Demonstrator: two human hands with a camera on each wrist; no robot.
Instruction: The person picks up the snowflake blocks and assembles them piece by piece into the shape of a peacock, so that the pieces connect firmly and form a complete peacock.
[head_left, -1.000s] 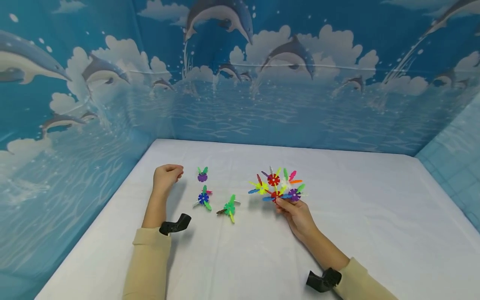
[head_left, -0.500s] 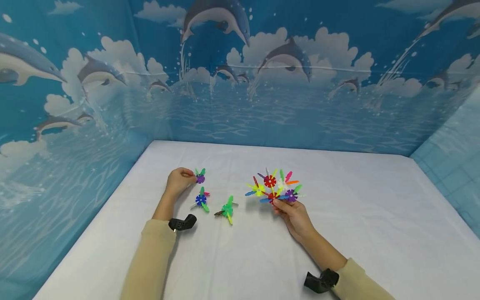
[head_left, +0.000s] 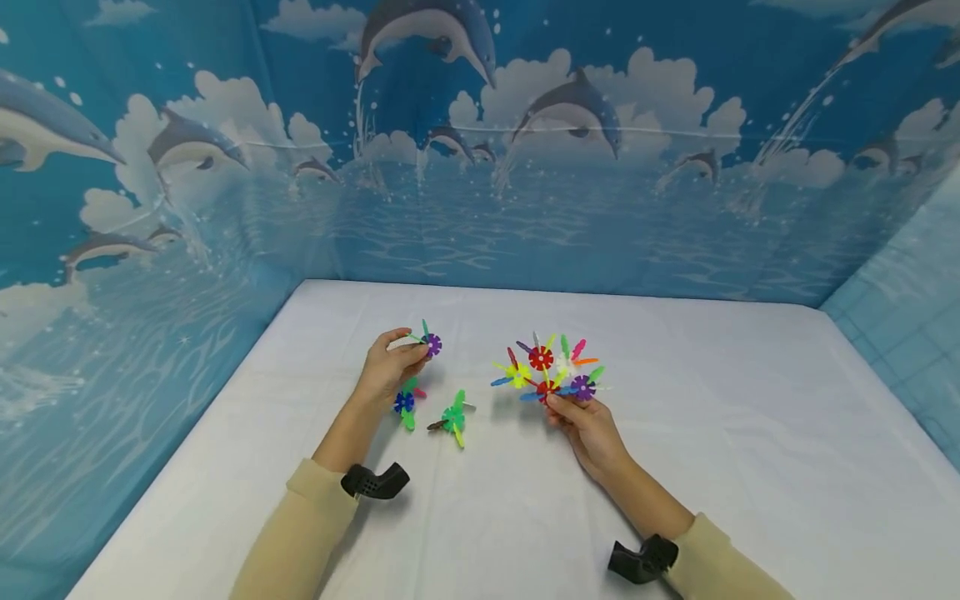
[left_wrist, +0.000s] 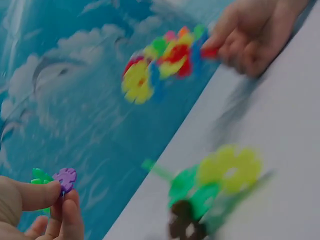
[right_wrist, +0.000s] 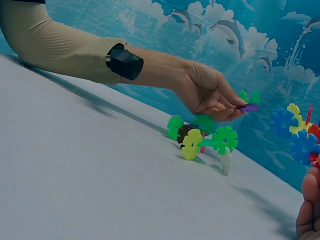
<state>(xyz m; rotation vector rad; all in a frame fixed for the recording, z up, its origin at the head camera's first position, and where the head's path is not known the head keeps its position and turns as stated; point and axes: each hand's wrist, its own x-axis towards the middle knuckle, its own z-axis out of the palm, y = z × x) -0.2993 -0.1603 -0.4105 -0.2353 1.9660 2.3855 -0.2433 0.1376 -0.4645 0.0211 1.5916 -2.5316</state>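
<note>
Between thumb and fingers my left hand (head_left: 390,367) pinches a small cluster of snowflake discs, one purple disc (head_left: 431,344) with green ones fitted to it, raised off the table. My right hand (head_left: 592,433) grips a larger ring of interlocked snowflake discs (head_left: 542,358) in red, yellow, blue, purple, white and other colours, holding it by a red disc at its near side. In the left wrist view the purple disc (left_wrist: 65,179) sits at the fingertips, apart from the large ring (left_wrist: 175,60).
A blue-centred disc cluster (head_left: 405,402) lies on the white table (head_left: 495,517) under the left hand. To its right lies a green-centred cluster (head_left: 453,418) with yellow and brown discs. A dolphin-print curtain (head_left: 480,217) stands behind the table.
My left hand has moved right, taken hold of the purple-and-green disc cluster and lifted it off the table. My right hand keeps its grip on the large ring, nearly still.
</note>
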